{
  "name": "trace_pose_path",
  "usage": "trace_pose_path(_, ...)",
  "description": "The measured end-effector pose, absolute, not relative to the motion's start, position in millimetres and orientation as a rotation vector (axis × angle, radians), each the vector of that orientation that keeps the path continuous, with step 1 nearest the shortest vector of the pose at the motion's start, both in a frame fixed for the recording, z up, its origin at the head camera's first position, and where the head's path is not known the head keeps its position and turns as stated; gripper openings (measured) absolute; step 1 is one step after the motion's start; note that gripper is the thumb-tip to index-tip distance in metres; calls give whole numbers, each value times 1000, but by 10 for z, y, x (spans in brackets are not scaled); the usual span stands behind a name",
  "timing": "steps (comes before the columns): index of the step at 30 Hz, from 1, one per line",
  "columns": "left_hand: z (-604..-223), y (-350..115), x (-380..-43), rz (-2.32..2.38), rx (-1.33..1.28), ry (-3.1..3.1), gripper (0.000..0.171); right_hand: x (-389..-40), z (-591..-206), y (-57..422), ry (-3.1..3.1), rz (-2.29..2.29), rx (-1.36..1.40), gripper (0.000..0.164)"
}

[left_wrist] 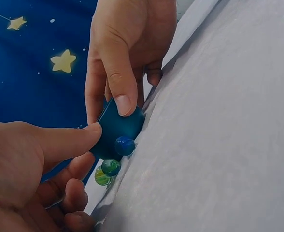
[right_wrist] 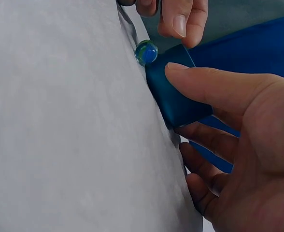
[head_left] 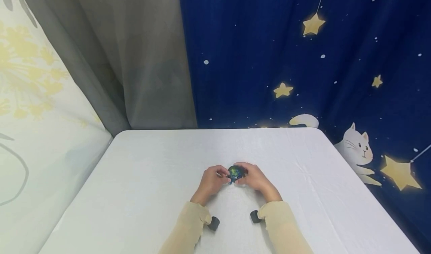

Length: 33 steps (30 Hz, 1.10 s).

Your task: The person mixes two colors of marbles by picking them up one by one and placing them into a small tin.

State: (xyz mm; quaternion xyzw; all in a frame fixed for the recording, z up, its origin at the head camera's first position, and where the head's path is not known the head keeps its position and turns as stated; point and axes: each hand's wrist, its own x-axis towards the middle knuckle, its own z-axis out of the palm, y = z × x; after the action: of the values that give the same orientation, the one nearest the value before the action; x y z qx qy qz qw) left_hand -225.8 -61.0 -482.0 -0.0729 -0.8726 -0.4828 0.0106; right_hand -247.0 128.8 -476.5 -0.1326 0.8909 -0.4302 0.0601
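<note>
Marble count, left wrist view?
3 clearly visible: a blue marble in front of the blue container, a green marble lower in the picture, and a yellow-green marble partly overlapped by the green one. More may be hidden.

No text, label, brand, number or sign can be read in the head view or either wrist view, be it on cup [left_wrist: 117,124], marbles [left_wrist: 125,145], table [head_left: 134,190] or curtain [head_left: 249,40].
</note>
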Motion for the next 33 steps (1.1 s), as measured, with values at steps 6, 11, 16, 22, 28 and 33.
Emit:
trace_pose_path(6,-4823,-619,-2257,-1503,-237,-2724,13,-2473,-4775,1289,2698,-1301,-391,59)
trace_pose_path(11,-4823,-620,-2253,-1519,-248,-2713,14,-2468,-4780,1290,2684,-1303,-364,59)
trace_pose_path(16,-4824,-624,-2236,-1503,-259,-2728,15,-2470,-4792,1291,2676,-1308,-349,58)
trace_pose_path(22,-4846,-617,-2229,-1429,-256,-2775,17,-2459,-4777,1295,2680,-1303,-371,58)
trace_pose_path(28,-4856,-604,-2227,-1370,-254,-2816,17,-2461,-4758,1308,2670,-1299,-408,66)
trace_pose_path(33,-4856,-598,-2222,-1336,-262,-2835,16,-2463,-4765,1319,2657,-1319,-452,67)
